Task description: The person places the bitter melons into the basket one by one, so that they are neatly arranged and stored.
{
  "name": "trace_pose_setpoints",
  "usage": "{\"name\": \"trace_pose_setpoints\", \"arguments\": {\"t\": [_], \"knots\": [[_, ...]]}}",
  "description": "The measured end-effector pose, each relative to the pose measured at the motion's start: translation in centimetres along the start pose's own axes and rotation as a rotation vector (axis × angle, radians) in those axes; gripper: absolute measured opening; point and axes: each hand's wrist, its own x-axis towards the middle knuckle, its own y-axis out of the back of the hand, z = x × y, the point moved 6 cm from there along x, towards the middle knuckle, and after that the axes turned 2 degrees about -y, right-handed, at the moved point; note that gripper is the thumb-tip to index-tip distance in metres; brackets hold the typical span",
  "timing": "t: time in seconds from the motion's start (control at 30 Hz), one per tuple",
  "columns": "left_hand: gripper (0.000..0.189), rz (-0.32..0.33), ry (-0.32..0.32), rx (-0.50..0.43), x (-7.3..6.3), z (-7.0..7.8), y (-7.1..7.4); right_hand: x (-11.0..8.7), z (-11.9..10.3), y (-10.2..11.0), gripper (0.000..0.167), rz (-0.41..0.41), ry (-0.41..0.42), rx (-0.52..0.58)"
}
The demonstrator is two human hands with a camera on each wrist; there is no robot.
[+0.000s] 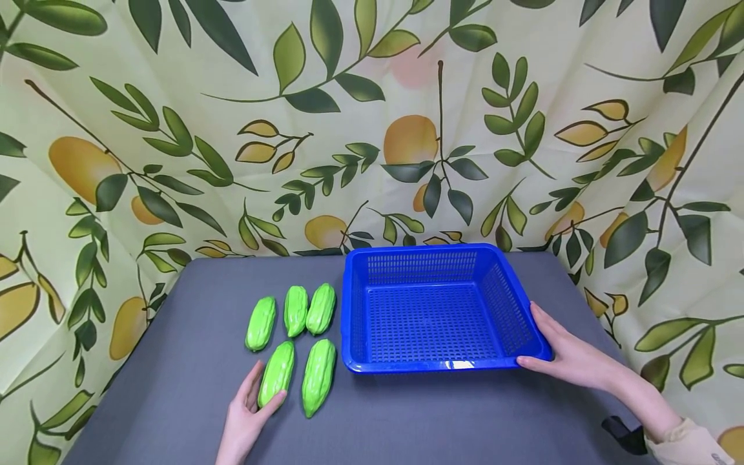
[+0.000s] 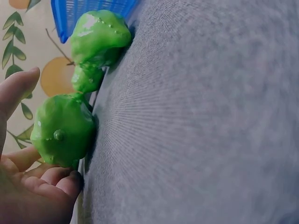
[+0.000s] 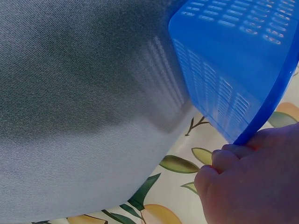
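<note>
Several glossy green bitter melons lie on the table, left of a blue plastic basket point(image 1: 424, 323). My left hand point(image 1: 247, 413) is at the front-left bitter melon point(image 1: 276, 374), fingers along its left side and thumb over its near end in the head view. In the left wrist view the thumb point(image 2: 23, 88) stands apart from that bitter melon point(image 2: 63, 130), while the other fingers are beside it. At the basket's right front corner, my right hand point(image 1: 572, 352) grips the rim, thumb at the front and fingers along the side.
Another bitter melon point(image 1: 318, 378) lies just right of the left hand, with three more behind: one apart point(image 1: 260, 324) and two side by side point(image 1: 296, 311). A leaf-patterned cloth point(image 1: 349, 129) hangs behind the grey table point(image 1: 436, 420). Something black point(image 1: 624, 436) is near the right sleeve.
</note>
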Motion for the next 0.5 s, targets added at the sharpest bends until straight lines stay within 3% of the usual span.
{"name": "trace_pose_setpoints", "arguments": {"t": [0.2,0.5], "knots": [[0.087,0.0,-0.026,0.023,0.05,0.01,-0.23,-0.02,-0.07,0.07,0.105,0.01,0.005,0.002],[0.092,0.006,0.004,0.066,0.12,-0.06,-0.48,-0.15,-0.16,0.05,0.105,0.016,0.013,0.015]]}}
